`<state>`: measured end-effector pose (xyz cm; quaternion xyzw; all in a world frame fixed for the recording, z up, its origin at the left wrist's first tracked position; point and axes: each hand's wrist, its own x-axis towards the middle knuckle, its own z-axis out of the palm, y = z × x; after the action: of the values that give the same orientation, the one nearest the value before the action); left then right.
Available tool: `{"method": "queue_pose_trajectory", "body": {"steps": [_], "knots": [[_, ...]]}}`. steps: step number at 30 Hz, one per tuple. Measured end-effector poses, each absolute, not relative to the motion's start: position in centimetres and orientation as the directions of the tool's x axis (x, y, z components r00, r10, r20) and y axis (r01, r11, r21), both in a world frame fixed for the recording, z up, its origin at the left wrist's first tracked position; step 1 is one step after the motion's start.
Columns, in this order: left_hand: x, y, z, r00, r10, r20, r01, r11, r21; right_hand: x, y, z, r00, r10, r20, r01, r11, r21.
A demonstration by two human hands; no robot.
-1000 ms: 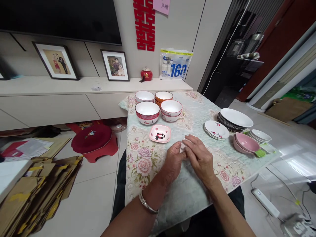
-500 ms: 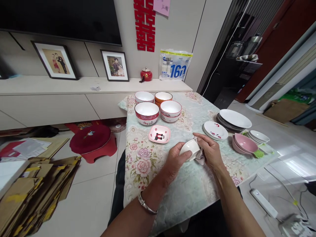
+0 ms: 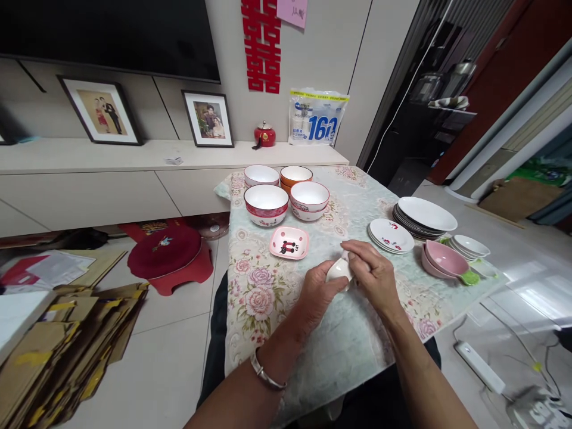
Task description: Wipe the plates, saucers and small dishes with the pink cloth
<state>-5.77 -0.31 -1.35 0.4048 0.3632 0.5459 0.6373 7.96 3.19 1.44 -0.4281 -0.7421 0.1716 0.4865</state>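
Note:
My left hand (image 3: pixel 318 291) grips a small white dish (image 3: pixel 339 271) by its edge, thumb across the near side. Curled over the dish's right side, my right hand (image 3: pixel 370 271) presses a pale cloth (image 3: pixel 345 255) against it; most of the cloth is hidden under the fingers. Just beyond my left hand lies a pink-rimmed square dish (image 3: pixel 289 243) with a cat picture. To the right of my hands sits a stack of flowered white plates (image 3: pixel 392 235).
Stacked bowls (image 3: pixel 267 204) stand at the table's far side. Dark-edged plates (image 3: pixel 426 213), pink bowls (image 3: pixel 447 259) and small white dishes (image 3: pixel 470 245) are at the right. A red stool (image 3: pixel 167 262) and flattened cardboard (image 3: pixel 67 339) lie left of the floral tablecloth (image 3: pixel 259 298).
My right hand has moved left over the dish, covering more of it and of the cloth. The dish has tilted slightly. Everything else on the table stays put.

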Motion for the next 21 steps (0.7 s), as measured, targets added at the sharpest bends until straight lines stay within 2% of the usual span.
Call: {"method": "queue_pose_trajectory", "body": {"steps": [3,5,7,11,13,15,17,19,21], "knots": [[-5.6,-0.2,-1.6,0.138,0.99,-0.038,-0.412,0.092,0.906,8.4,3.8,1.1,-0.004,0.884,0.468,0.428,0.425,-0.798],[-5.6,-0.2,-1.5,0.137,0.99,-0.041,-0.404,0.093,0.91,8.2,3.6,1.1,0.03,0.89,0.456,0.429,0.4,-0.809],[-5.6,-0.2,-1.4,0.128,0.991,-0.029,-0.389,0.078,0.918,7.6,2.9,1.2,-0.031,0.856,0.517,0.471,0.468,-0.748],[-5.7,-0.3,-1.3,0.088,0.996,0.019,-0.363,0.014,0.932,6.4,1.6,1.6,-0.281,0.731,0.622,0.536,0.657,-0.529],[-5.7,-0.3,-1.4,0.086,0.996,0.015,-0.376,0.019,0.926,6.3,1.6,1.7,-0.302,0.719,0.627,0.531,0.672,-0.516],[-5.6,-0.3,-1.5,0.106,0.994,-0.019,-0.413,0.061,0.909,6.7,2.2,1.7,-0.238,0.759,0.606,0.506,0.629,-0.59],[-5.5,-0.2,-1.6,0.126,0.99,-0.062,-0.467,0.114,0.877,7.2,3.2,1.6,-0.112,0.837,0.536,0.457,0.523,-0.72],[-5.3,-0.2,-1.6,0.126,0.988,-0.091,-0.516,0.144,0.845,7.7,4.1,1.3,0.023,0.931,0.365,0.342,0.336,-0.877],[-5.2,-0.1,-1.6,0.119,0.988,-0.101,-0.544,0.15,0.825,7.9,4.8,0.9,0.111,0.984,0.139,0.152,0.121,-0.981]]}}
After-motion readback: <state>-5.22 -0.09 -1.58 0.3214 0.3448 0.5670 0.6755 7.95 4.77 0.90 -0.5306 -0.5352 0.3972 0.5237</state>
